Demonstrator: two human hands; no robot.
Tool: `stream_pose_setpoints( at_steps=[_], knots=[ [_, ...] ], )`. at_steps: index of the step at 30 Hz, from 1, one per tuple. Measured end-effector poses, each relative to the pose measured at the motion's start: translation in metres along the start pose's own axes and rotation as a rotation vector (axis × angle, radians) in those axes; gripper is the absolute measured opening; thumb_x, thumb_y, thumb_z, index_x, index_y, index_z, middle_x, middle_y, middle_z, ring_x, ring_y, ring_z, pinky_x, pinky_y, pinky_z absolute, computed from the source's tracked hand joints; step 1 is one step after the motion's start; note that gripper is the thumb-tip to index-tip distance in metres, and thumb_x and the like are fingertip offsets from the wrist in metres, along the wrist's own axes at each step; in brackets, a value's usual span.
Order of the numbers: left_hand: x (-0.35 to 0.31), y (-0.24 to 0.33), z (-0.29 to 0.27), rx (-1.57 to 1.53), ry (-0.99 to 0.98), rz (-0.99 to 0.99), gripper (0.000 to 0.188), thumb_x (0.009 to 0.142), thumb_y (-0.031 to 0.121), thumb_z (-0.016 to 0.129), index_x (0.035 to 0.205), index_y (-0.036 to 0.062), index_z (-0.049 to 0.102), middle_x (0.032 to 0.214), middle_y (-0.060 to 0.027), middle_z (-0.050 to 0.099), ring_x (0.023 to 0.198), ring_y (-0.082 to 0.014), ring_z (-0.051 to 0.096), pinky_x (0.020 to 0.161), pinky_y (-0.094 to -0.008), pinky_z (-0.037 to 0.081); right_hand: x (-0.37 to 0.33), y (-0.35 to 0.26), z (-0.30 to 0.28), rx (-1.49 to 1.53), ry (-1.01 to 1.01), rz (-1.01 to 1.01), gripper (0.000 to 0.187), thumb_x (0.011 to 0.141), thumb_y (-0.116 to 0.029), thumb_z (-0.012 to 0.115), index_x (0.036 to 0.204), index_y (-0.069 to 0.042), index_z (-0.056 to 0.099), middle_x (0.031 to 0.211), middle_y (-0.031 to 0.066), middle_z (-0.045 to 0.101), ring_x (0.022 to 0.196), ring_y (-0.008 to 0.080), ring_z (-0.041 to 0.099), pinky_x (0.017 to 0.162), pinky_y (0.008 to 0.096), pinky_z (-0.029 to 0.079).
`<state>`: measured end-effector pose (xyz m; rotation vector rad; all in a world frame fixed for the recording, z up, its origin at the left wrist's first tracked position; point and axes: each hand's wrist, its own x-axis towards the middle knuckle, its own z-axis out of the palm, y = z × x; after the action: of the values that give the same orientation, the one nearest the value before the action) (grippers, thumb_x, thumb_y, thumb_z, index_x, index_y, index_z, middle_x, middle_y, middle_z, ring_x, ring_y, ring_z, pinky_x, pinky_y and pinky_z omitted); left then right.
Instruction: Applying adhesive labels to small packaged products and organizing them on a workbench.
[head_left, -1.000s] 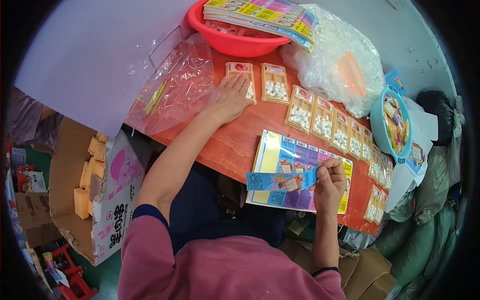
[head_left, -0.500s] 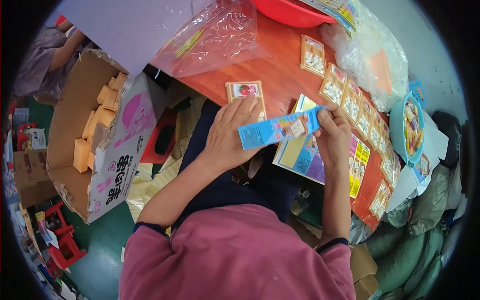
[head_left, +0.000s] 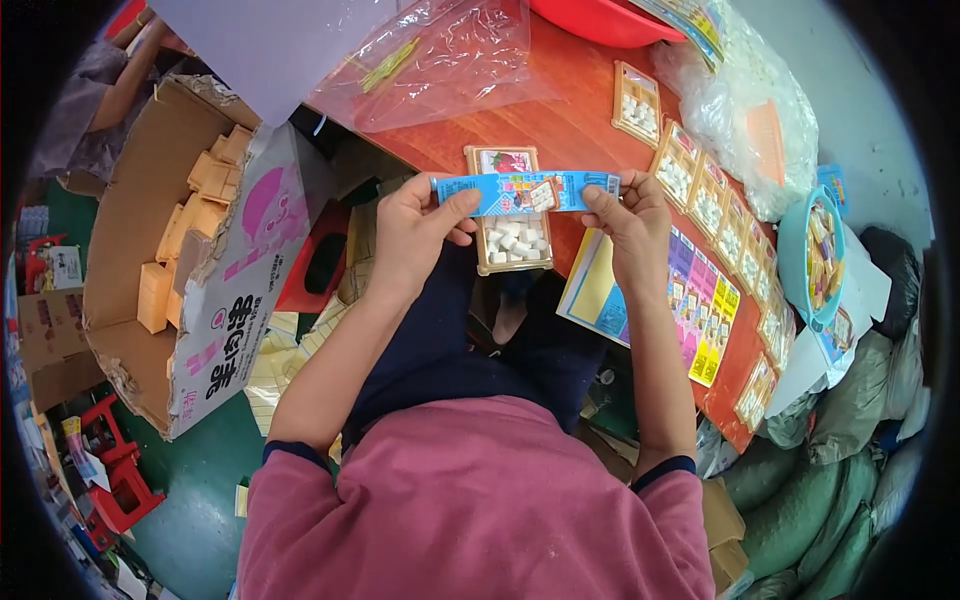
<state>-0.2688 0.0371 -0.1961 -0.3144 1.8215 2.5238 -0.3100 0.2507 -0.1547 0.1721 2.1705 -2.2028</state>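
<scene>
- The blue printed card strip [head_left: 527, 191] is now stretched flat between both hands, held level over the near edge of the orange-red table [head_left: 560, 120]; half a second ago it hung tilted, pinched mostly at its right end.
- The small tan tray of white pieces [head_left: 511, 222] lies right under the strip, partly covered by it; a second ago the left hand was far up the table picking it out, so tray and strip have now come together in front of the person.
- The left hand [head_left: 412, 232] pinches the strip's left end, thumb on top, fingers closed beneath.
- The right hand [head_left: 630, 215] pinches the right end likewise.
- A colourful printed sheet [head_left: 690, 300] lies just right of the hands, a row of filled trays [head_left: 712, 205] beyond, an open cardboard box [head_left: 190, 250] to the left.
</scene>
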Motion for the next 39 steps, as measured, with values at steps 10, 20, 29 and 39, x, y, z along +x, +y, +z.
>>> stream_pose_setpoints(
  at_steps=[10,20,29,39],
  knots=[
    [0.009,-0.002,-0.005,0.114,0.036,-0.003,0.028,0.081,0.010,0.067,0.104,-0.0020,0.059,0.082,-0.0058,0.063,0.062,-0.0075,0.059,0.053,-0.0191,0.050,0.008,0.007,0.005,-0.167,-0.019,-0.024,0.027,0.078,-0.002,0.068,0.096,-0.001,0.047,0.082,0.0064,0.059,0.068,0.0106,0.060,0.057,0.0203,0.051],
    [0.011,-0.004,-0.004,0.111,0.053,-0.006,0.030,0.080,0.009,0.068,0.106,-0.0028,0.057,0.081,-0.0059,0.063,0.061,-0.0071,0.058,0.053,-0.0187,0.050,0.013,0.005,0.006,-0.158,-0.027,-0.037,0.026,0.079,-0.001,0.067,0.096,0.000,0.048,0.080,0.0065,0.059,0.064,0.0098,0.059,0.056,0.0199,0.051],
    [0.017,-0.008,-0.003,0.146,0.044,0.006,0.029,0.078,0.011,0.070,0.101,-0.0033,0.059,0.072,-0.0055,0.063,0.056,-0.0074,0.059,0.049,-0.0204,0.050,0.015,0.007,0.003,-0.266,-0.007,-0.035,0.026,0.078,-0.001,0.068,0.095,0.001,0.048,0.078,0.0065,0.059,0.063,0.0102,0.058,0.055,0.0200,0.050],
    [0.021,-0.008,-0.002,0.256,0.018,0.046,0.021,0.078,0.008,0.067,0.095,-0.0027,0.059,0.067,-0.0047,0.063,0.055,-0.0080,0.060,0.049,-0.0216,0.049,0.020,0.021,-0.001,-0.493,0.016,-0.168,0.024,0.078,-0.001,0.067,0.092,0.001,0.048,0.079,0.0060,0.058,0.065,0.0093,0.057,0.056,0.0205,0.048]
  ],
)
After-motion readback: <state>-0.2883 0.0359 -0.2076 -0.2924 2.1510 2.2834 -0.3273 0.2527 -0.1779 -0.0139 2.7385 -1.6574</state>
